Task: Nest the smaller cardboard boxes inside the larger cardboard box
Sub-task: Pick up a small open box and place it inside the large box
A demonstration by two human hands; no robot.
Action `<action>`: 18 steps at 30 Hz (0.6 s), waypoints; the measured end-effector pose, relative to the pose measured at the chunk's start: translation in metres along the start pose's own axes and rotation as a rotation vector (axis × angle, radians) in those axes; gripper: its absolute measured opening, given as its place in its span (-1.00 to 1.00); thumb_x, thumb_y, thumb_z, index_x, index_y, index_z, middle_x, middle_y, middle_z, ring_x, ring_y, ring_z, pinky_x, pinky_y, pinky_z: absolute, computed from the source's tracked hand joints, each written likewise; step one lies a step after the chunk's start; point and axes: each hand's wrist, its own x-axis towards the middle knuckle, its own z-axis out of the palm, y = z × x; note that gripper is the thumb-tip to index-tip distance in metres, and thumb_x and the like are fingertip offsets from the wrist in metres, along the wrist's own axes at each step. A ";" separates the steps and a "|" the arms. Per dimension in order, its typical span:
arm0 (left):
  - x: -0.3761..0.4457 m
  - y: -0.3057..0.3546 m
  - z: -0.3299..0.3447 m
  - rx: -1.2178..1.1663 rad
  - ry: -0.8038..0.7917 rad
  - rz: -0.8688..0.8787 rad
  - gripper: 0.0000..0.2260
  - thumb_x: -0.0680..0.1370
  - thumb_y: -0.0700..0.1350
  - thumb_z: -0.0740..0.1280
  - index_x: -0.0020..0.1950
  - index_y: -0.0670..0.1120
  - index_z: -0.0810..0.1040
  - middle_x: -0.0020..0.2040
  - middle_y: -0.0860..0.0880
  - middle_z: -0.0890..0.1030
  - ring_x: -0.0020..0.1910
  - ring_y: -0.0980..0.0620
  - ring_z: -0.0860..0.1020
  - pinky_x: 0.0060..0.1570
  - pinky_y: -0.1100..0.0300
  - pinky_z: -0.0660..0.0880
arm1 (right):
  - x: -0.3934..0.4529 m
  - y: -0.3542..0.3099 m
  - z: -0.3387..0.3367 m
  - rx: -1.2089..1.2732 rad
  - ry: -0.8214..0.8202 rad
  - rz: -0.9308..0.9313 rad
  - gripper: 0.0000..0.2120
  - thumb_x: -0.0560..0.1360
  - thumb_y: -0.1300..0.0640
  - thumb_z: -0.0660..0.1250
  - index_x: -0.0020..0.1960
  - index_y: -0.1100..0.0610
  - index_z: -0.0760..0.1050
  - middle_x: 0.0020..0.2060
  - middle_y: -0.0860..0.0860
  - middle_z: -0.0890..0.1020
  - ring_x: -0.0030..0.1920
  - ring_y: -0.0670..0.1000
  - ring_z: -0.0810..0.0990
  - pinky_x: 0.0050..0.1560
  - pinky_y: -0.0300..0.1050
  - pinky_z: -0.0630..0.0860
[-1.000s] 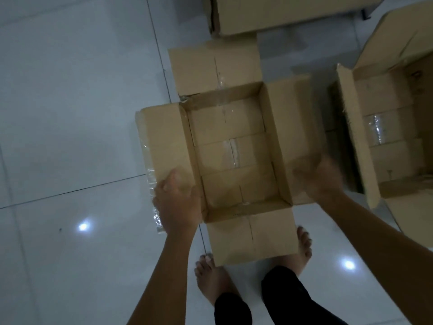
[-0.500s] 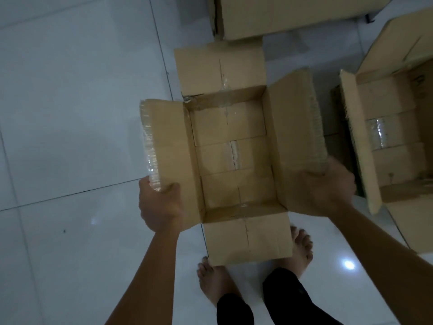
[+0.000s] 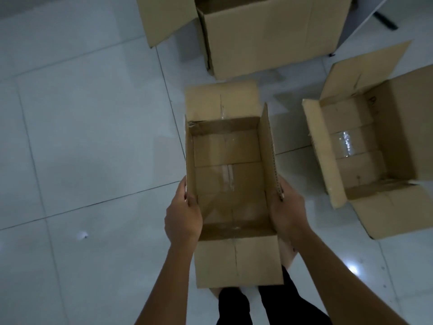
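I hold a small open cardboard box (image 3: 228,156) in front of me, above the floor. Its two long side flaps stand upright, and its near and far flaps lie folded outward. My left hand (image 3: 184,215) grips the left flap and wall. My right hand (image 3: 287,207) grips the right flap and wall. A second open box (image 3: 365,146) rests on the floor to the right, flaps spread. The larger cardboard box (image 3: 269,36) stands at the top of the view, with only a strip of its opening showing.
White floor tiles (image 3: 82,137) stretch out to the left. A loose flap (image 3: 164,17) of the larger box hangs down at its left side. My legs and bare feet (image 3: 288,256) are under the held box. A dark leg of some furniture (image 3: 384,19) shows top right.
The held box's side flaps went from spread flat to upright, with both hands moving inward against them. The view tilted up, so more of the larger box shows.
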 end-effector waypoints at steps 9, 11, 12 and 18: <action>-0.084 0.052 -0.147 -0.038 -0.115 0.006 -0.58 0.61 0.18 0.17 0.48 0.20 0.31 0.33 0.06 0.56 0.16 -0.02 0.61 -0.14 0.24 0.44 | -0.125 -0.093 -0.074 0.048 -0.022 0.046 -0.65 0.64 -0.02 0.06 0.39 -0.20 0.35 0.09 0.00 0.63 0.09 0.09 0.60 0.21 0.19 0.54; -0.097 0.074 -0.174 -0.026 -0.096 0.010 -0.59 0.61 0.17 0.18 0.46 0.21 0.32 0.34 0.06 0.56 0.17 -0.02 0.61 -0.14 0.24 0.44 | -0.142 -0.113 -0.093 0.053 -0.020 0.041 -0.65 0.64 0.00 0.07 0.39 -0.19 0.35 0.11 -0.02 0.64 0.09 0.10 0.60 0.18 0.18 0.55; -0.102 0.087 -0.185 -0.022 -0.080 0.014 -0.60 0.61 0.16 0.18 0.45 0.22 0.33 0.34 0.06 0.55 0.17 -0.02 0.61 -0.14 0.23 0.45 | -0.147 -0.123 -0.102 0.062 -0.018 0.045 -0.65 0.64 0.01 0.08 0.40 -0.19 0.35 0.11 -0.02 0.63 0.10 0.10 0.60 0.18 0.19 0.56; -0.110 0.169 -0.226 -0.045 -0.027 0.101 -0.66 0.64 0.07 0.18 0.43 0.21 0.34 0.30 0.05 0.57 0.10 0.01 0.61 -0.22 0.24 0.47 | -0.151 -0.177 -0.161 0.210 0.030 -0.002 -0.64 0.63 0.14 0.16 0.39 -0.11 0.39 0.12 -0.05 0.63 0.14 0.02 0.59 0.20 0.08 0.56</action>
